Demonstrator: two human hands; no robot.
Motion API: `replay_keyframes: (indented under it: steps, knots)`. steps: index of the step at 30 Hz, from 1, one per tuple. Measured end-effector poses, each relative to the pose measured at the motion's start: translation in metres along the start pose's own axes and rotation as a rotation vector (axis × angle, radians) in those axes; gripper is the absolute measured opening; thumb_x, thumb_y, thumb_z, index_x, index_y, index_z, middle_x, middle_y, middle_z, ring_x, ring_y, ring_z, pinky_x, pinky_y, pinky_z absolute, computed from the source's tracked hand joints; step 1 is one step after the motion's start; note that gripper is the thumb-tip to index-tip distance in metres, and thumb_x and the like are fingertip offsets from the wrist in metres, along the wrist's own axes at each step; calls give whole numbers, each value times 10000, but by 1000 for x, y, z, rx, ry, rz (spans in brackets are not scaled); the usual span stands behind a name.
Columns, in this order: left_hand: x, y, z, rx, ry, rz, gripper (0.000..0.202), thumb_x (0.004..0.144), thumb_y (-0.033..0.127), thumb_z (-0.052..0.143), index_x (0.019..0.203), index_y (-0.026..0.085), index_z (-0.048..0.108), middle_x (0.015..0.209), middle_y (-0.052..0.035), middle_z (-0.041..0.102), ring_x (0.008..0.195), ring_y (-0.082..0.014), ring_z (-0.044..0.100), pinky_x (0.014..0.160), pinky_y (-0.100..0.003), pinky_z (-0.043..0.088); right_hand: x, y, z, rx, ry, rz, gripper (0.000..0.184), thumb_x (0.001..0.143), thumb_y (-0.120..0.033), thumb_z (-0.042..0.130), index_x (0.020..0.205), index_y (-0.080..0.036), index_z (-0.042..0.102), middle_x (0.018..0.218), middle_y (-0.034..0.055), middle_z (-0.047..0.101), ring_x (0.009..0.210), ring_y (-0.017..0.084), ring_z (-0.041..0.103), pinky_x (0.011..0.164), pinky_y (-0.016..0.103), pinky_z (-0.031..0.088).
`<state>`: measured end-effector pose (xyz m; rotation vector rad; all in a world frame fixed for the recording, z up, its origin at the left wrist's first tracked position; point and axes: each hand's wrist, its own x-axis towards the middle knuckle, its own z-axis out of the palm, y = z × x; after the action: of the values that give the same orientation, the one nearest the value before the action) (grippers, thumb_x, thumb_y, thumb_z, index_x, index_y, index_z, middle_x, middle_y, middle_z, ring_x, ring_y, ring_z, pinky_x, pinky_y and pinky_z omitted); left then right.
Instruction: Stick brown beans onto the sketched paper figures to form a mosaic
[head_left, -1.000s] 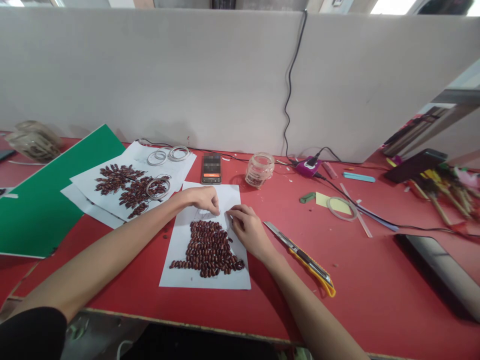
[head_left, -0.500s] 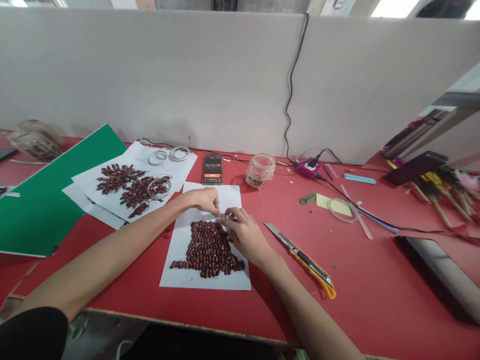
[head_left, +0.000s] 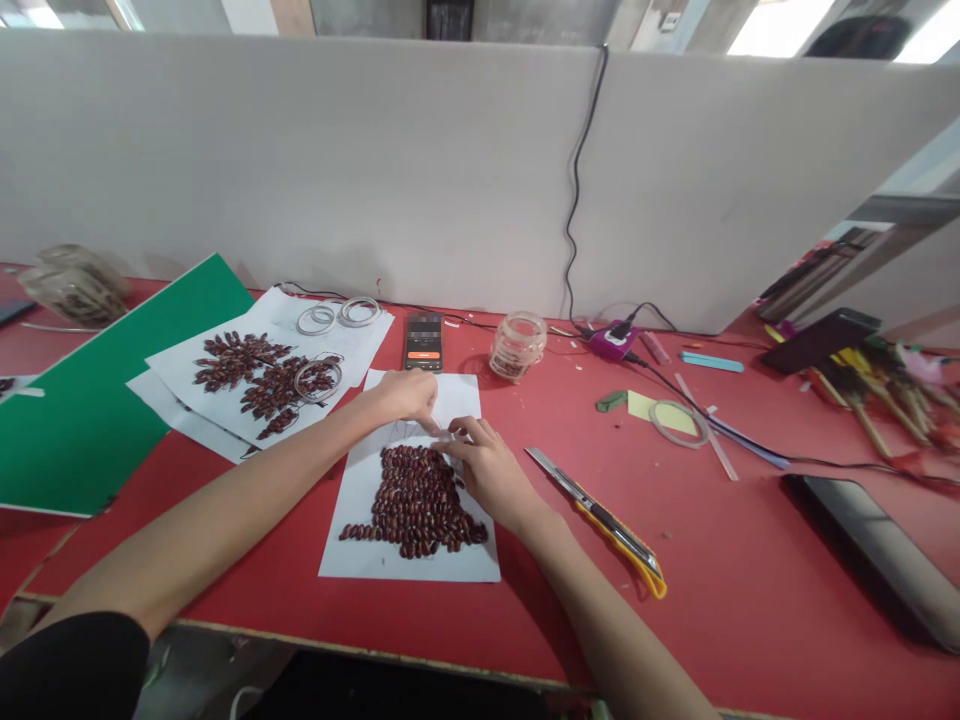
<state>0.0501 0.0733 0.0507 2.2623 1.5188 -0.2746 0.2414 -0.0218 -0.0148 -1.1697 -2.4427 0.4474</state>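
Observation:
A white paper sheet [head_left: 342, 562] lies in front of me. Rows of dark reddish-brown beans or seeds [head_left: 420, 500] cover its middle, with faint drawn lines above them. My left hand [head_left: 409, 397] is closed over the top of the sheet, its fingertips pointing down just above the top row. From the right, my right hand [head_left: 487, 468] bends over the same spot with thumb and fingers drawn together; its fingertips almost meet those of the left. A small pale bit shows between the fingertips, too small to name.
A glass jar [head_left: 517, 347] and a phone [head_left: 424, 342] stand behind the sheet. A yellow utility knife [head_left: 600, 522], blade exposed, lies right of my arm. On the left are bean-covered papers [head_left: 352, 355], tape rings [head_left: 360, 312] and a green board [head_left: 97, 420]. Cables run along the back.
My left hand has tipped slightly, its fingertips still at the same spot above the beans. The right hand stays nearly in place. The whole view has shifted a little.

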Motion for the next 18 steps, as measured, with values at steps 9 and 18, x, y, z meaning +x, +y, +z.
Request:
replay_keyframes:
  steps: [9,18]
  knots:
    - [-32,-39,32,-6,347,37,430,1071,325,378,1381,125,601,1473,-147,600,1390,-285,522,1147,-400,390,-4,2,4,70,141,37,503,962,-39,411,1377,-216,632,1378,120,638,1244,266,579,1021,444,501]
    - [-28,-43,80,-16,166,231,710,1098,578,213,1684,186,134,1749,-71,32,1627,-247,22,1308,-458,68,27,14,-1,-145,-18,61,523,1083,-283,352,1586,-163,425,1642,141,421,1525,274,380,1214,507,353]
